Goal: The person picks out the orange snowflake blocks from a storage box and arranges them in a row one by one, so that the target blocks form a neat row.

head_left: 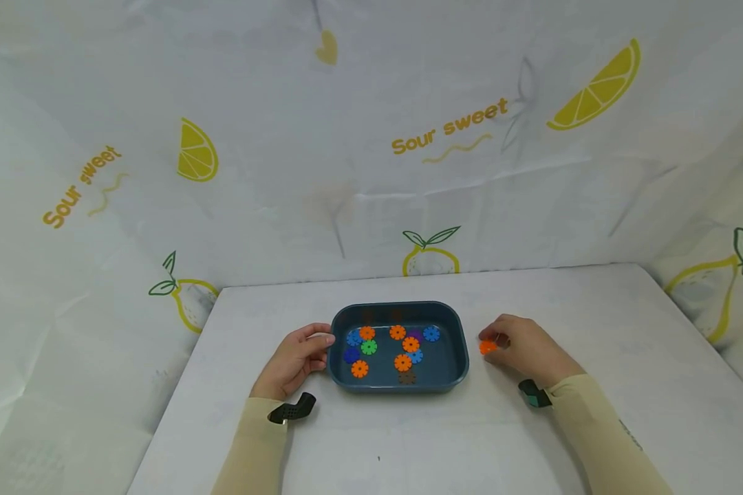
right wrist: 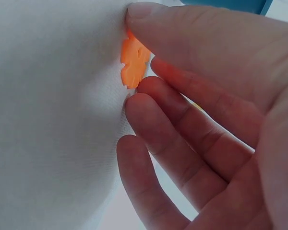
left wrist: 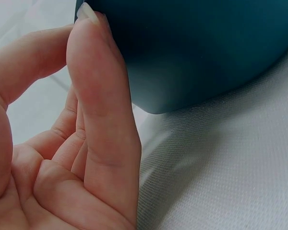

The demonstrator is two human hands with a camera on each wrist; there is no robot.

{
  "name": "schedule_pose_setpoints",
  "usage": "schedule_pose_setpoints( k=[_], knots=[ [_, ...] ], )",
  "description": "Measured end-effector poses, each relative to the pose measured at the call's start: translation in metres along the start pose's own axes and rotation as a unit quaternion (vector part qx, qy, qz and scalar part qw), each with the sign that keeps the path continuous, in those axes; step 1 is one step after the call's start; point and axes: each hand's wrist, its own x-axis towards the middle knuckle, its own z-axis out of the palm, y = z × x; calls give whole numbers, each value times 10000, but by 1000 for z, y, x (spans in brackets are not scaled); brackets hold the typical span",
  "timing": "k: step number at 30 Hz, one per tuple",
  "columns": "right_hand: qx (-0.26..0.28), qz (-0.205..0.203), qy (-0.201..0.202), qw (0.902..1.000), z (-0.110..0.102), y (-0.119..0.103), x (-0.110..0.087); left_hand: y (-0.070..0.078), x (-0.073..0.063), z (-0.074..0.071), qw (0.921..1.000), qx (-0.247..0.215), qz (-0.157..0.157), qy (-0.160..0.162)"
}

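Observation:
A dark blue rectangular tray (head_left: 452,368) with rounded corners stands on the table, small notched plastic discs lying inside it. At its left end, my left hand (head_left: 294,361) pinches the rim between thumb and fingers. The left wrist view shows the thumb (left wrist: 98,86) against the tray's wall (left wrist: 192,57). Just right of the tray, my right hand (head_left: 526,344) holds an orange notched disc (head_left: 488,347) between thumb and fingertips, low over the table. In the right wrist view this disc (right wrist: 134,62) stands on edge, partly hidden by the thumb; the other fingers are loosely bent.
Orange discs (head_left: 360,369), a green disc (head_left: 369,347), several blue discs (head_left: 431,333), a purple one and a brown one (head_left: 406,377) lie in the tray. Behind the white table (head_left: 378,440) hangs a lemon-printed cloth (head_left: 297,172). Each wrist wears a black camera strap.

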Motion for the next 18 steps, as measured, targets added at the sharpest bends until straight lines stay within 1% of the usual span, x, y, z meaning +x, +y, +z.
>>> schedule_pose_setpoints(
  k=[7,12,15,18],
  knots=[
    [66,7,-26,10000,-2,-1,1,3,-2,0,10000,-51,57,10],
    [59,34,40,10000,-8,-4,2,1,-2,-1,10000,-54,40,46],
    [54,23,7,10000,-19,-15,5,-1,-1,-1,10000,4,23,0],
    [1,-136,30,9999,-33,-34,14,0,2,-1,9999,101,73,-48]
  ],
)
